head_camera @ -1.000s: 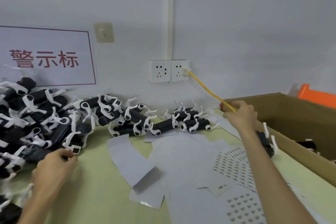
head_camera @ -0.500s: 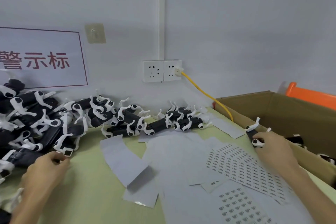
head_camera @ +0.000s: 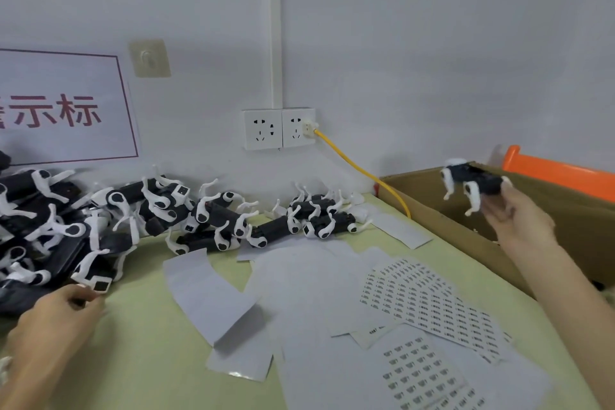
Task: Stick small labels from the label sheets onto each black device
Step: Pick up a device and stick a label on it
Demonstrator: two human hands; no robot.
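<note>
Wall [head_camera: 416, 43]: plain white, evenly lit. White conduit [head_camera: 275, 27] runs vertically down to a double socket [head_camera: 279, 128]. Yellow cable [head_camera: 361, 171] plugged into the right outlet. Beige plate [head_camera: 149, 58] and a red-bordered sign [head_camera: 66, 130] to the left. Table [head_camera: 143, 349]: pale green top, against the wall. Cardboard box [head_camera: 446, 220] at right, with an orange item [head_camera: 559, 171] behind it.

Two bare hands, left hand [head_camera: 60, 319] at 8 o'clock, right hand [head_camera: 519, 226] at 3 o'clock, each on a bare forearm, left forearm [head_camera: 20, 376] cut off at 7 o'clock, right forearm [head_camera: 565, 309] long and slender, from 5 o'clock
</note>
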